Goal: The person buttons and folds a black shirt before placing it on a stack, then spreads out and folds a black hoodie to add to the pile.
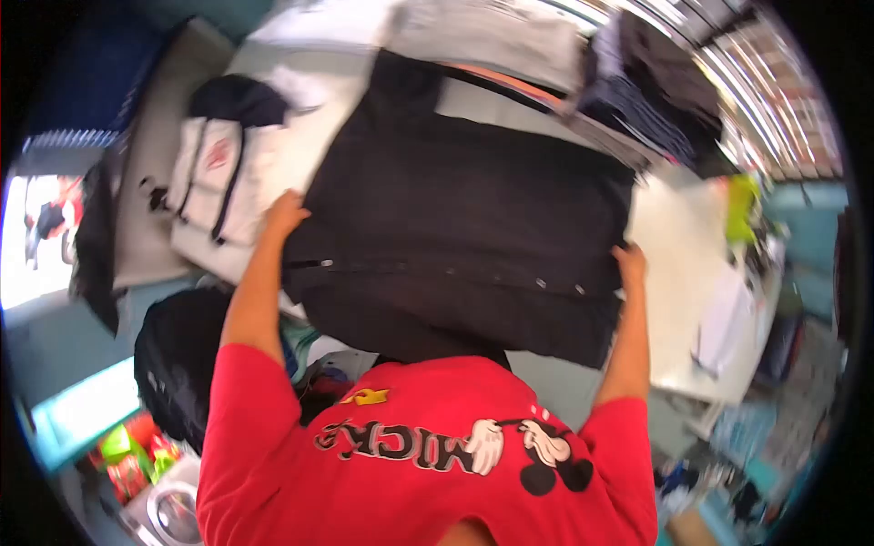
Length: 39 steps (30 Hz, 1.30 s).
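A black button-up shirt (pixel 473 196) lies spread sideways over the white table, one sleeve pointing away at the upper left. Its row of small buttons runs across the near part, and the near edge drapes over the table's front towards my body. My left hand (pixel 288 213) grips the shirt's left edge, fingers closed on the cloth. At the opposite side, my right hand (pixel 630 264) pinches the right edge, its fingertips partly hidden by the fabric.
A white bag with black straps (pixel 223 173) stands on the left. Folded grey clothes (pixel 487 41) and a dark clothing stack (pixel 651 91) line the back. On the right, a white item (pixel 726 318) lies on the table (pixel 678 264). A black bag (pixel 182 359) sits lower left.
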### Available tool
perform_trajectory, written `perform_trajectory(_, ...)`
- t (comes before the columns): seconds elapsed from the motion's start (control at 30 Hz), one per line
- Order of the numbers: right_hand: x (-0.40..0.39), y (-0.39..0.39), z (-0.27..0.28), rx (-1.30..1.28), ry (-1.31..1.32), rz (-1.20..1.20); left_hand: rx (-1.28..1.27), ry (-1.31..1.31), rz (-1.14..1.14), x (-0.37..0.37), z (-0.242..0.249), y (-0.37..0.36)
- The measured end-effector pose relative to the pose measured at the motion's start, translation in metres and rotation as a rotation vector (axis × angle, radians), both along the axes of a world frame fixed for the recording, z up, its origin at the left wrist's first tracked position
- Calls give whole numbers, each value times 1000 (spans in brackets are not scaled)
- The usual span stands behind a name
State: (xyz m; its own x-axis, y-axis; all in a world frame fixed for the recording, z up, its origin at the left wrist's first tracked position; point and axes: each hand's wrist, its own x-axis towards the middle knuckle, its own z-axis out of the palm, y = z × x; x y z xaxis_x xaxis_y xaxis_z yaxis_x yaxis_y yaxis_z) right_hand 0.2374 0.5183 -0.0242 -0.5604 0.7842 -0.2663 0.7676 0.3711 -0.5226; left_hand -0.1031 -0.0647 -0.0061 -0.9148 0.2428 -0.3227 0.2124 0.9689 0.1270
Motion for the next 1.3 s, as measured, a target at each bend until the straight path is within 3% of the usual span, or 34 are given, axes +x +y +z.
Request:
perform_trajectory(0.07, 2, 5, 4, 79, 55, 39, 66, -163, 29, -12, -8, -7)
perform_trajectory(0.17, 1, 0, 20, -387, 238, -164, 216, -233, 27, -14, -1, -10)
perform_trajectory(0.23, 2, 0, 35, -469, 233, -325, 311, -281, 146, -10, 7, -11)
perform_trajectory(0.3, 13, 19, 17, -535, 308, -318, 368, -309, 183, -7, 16, -10)
perform_trajectory(0.37, 19, 24, 19, -729, 571, -385, 429, -339, 213, -4, 20, -9)
perform_trajectory(0.43, 25, 27, 21, -764, 580, -411, 459, -405, 241, -3, 23, -7)
perform_trajectory(0.6, 34, 39, 6, -762, 515, -286, 569, 26, 347, -8, 4, -30)
perform_trajectory(0.7, 38, 45, 0, -714, 419, -308, 553, 119, 460, 3, 9, -48)
perform_trajectory(0.77, 36, 49, -14, 153, 173, -53, 541, 103, 519, 21, 14, -52)
perform_trajectory(0.83, 3, 11, 10, 313, 175, -147, 414, 73, 531, 49, 25, -51)
perform_trajectory(0.9, -30, -25, 18, 373, 422, -83, 438, 71, 571, 83, 43, -43)
perform_trajectory(0.97, -81, -83, 31, 224, 544, 86, 467, 68, 616, 115, 52, -35)
perform_trajectory(1.03, -139, -174, 74, -144, 613, 149, 541, 12, 721, 143, 55, -30)
perform_trajectory(1.07, -160, -211, 82, -163, 608, 314, 552, 14, 742, 155, 59, -29)
perform_trajectory(1.13, -195, -280, 99, -301, 495, 672, 329, 44, 656, 174, 68, -28)
perform_trajectory(1.17, -210, -314, 113, -222, 326, 872, 338, 46, 681, 179, 69, -28)
perform_trajectory(1.23, -234, -370, 127, -143, 269, 1258, 239, 50, 624, 188, 70, -23)
perform_trajectory(1.27, -245, -394, 120, -109, 280, 1373, 239, -134, 685, 183, 75, -21)
perform_trajectory(1.3, -254, -415, 110, -58, 249, 1479, 251, -136, 700, 183, 65, -23)
